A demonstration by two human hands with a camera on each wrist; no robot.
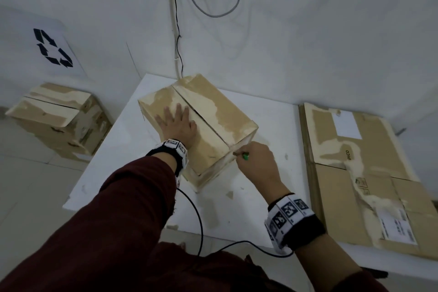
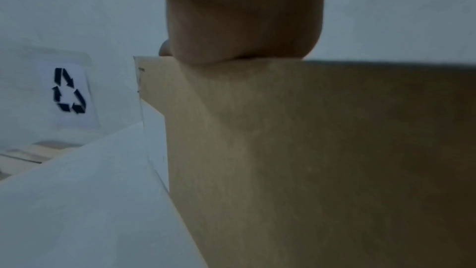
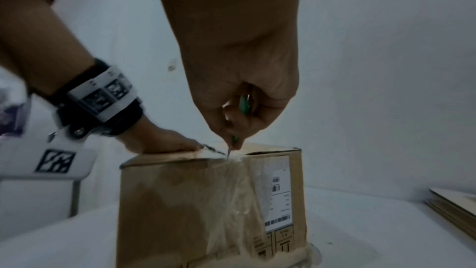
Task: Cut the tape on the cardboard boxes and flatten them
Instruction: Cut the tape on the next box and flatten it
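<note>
The cardboard box (image 1: 201, 123) is standing on the white table (image 1: 132, 173), turned at an angle to the table's edges, its top flaps closed along a centre seam. The left hand (image 1: 176, 124) is lying flat on the left flap with its fingers (image 1: 178, 111) spread and straight, gripping nothing, the fingertips reaching just short of the seam. The right hand (image 1: 254, 161) is clenching a green-handled cutter (image 3: 243, 105), whose thin blade tip is touching the clear tape (image 3: 231, 186) at the box's near top edge, right where the seam ends. Below those fingers the tape is running down the near side, beside a white shipping label (image 3: 279, 193). To the right of the right hand, well apart across bare tabletop, flattened cardboard (image 1: 369, 173) is lying in a stack along the table's right edge. Left of the left hand, beyond the table's edge, another box (image 1: 59, 118) is sitting lower down.
</note>
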